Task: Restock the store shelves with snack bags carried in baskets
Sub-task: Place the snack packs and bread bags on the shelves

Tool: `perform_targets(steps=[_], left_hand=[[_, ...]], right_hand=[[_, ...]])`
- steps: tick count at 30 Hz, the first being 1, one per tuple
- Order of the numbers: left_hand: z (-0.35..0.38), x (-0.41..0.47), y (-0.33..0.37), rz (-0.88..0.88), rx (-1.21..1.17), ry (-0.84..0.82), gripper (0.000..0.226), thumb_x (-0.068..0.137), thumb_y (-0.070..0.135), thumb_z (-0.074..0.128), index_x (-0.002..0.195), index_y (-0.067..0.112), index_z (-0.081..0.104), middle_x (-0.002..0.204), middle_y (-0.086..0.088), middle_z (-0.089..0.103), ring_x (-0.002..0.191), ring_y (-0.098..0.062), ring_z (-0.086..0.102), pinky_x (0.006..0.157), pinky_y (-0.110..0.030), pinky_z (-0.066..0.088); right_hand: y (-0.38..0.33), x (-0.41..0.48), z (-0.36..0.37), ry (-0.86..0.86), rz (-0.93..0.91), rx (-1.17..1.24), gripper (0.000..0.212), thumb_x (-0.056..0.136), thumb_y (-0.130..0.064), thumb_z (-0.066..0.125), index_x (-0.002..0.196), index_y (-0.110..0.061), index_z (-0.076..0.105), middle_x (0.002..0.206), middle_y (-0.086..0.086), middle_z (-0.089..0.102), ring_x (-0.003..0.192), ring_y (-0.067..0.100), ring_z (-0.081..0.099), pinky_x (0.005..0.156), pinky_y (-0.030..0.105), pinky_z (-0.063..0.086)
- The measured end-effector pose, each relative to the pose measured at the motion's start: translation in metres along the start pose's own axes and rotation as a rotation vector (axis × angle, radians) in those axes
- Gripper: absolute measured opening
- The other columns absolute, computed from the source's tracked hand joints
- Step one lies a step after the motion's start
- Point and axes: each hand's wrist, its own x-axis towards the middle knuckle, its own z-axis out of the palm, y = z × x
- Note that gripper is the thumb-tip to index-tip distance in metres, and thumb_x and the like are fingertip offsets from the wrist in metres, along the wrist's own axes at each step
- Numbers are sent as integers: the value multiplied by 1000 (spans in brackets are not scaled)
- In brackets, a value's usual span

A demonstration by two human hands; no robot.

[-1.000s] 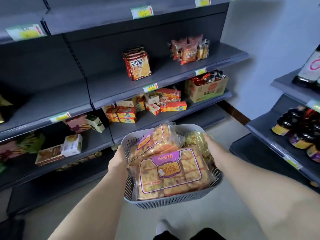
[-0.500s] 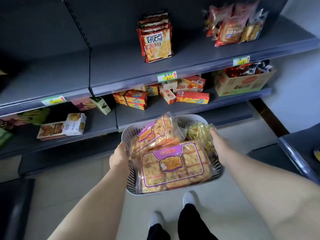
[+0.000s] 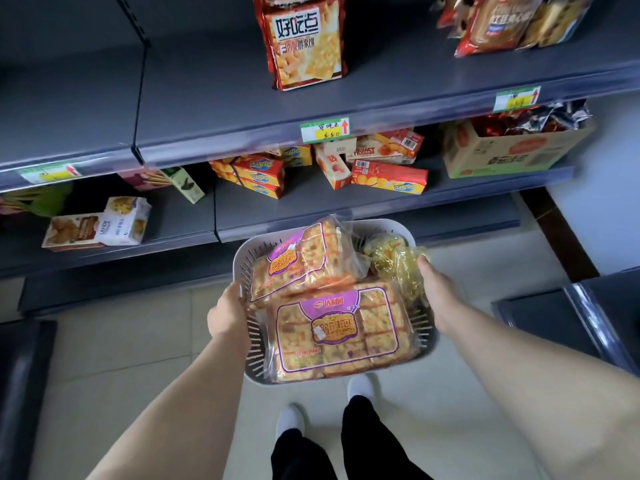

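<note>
The grey slatted basket (image 3: pixel 424 336) hangs above the tiled floor, gripped at both sides; the left hand (image 3: pixel 227 315) is curled over its left rim with fingers closed on the plastic, and the right hand (image 3: pixel 438 294) clasps the right rim, its fingers mostly hidden behind the wall and a crinkled gold-wrapped bag (image 3: pixel 396 263) that sits in the far right corner against the fingertips; two purple-labelled snack bags fill the rest, the near bag (image 3: pixel 341 332) lying flat toward the near rim and the far bag (image 3: pixel 301 258) propped tilted on it, leaning over the far left rim; the basket's far edge is close to the front lip of the lowest shelf (image 3: pixel 381 220); above, the middle shelf (image 3: pixel 450 190) carries orange boxes (image 3: pixel 388 176) and a cardboard carton (image 3: pixel 512 154) at its right end; the upper shelf (image 3: pixel 207 98) holds an upright red cracker pack (image 3: pixel 304 39) near its front edge, over a price tag (image 3: pixel 325 130).
</note>
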Motion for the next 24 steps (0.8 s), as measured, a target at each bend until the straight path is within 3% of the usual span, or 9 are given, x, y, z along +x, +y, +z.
perform_targets(steps=[3,5,9,13,17,19,22,24], left_hand=[[4,3,-6,-19,-11,47,56,74,40,64,110,-1,68,70,-4,55,51,-22,46,68,-33,42],[3,2,-8,-26,6,67,61,72,42,62,114,-3,67,72,-6,55,52,-23,46,66,-34,43],[1,-1,-9,-38,49,61,57,76,44,60,112,1,68,78,-13,63,55,-22,47,68,-32,40],[3,-3,-1,-57,150,17,43,75,44,62,97,6,65,76,-7,61,64,-26,56,74,-35,48],[6,-8,6,-48,231,-62,60,58,41,68,106,4,67,96,-13,70,87,-35,69,88,-45,56],[7,-7,9,-25,287,-76,61,62,43,72,108,3,66,97,-14,70,89,-36,69,86,-46,56],[10,-11,16,24,391,-46,55,75,48,72,106,3,64,83,-8,64,73,-29,62,71,-39,52],[14,-17,22,80,487,-11,59,76,56,71,105,6,59,88,-8,63,81,-31,63,76,-39,53]], right_hand=[[-5,7,-1,4,-8,2,73,79,-76,50,104,-10,68,105,15,70,100,37,65,96,50,50],[-7,10,-2,-14,0,-22,74,78,-75,52,108,-9,67,108,14,69,102,37,64,97,50,50],[-11,9,0,-82,16,-100,77,79,-72,55,118,-6,60,111,15,67,101,36,64,98,47,49],[-14,5,2,-79,-19,-201,80,82,-68,57,132,-5,50,127,18,59,114,37,58,101,47,46],[-16,0,3,-58,-20,-270,81,85,-69,53,135,-6,48,134,17,55,119,37,55,103,47,44],[-18,-3,3,-50,-23,-286,79,87,-69,49,135,-6,48,133,17,56,118,37,55,100,45,45],[-23,-10,3,4,-69,-289,72,90,-65,47,133,-7,50,129,17,57,114,36,55,87,37,43],[-26,-18,4,61,-125,-280,70,91,-62,49,135,-8,48,132,16,56,117,37,54,89,39,42]])
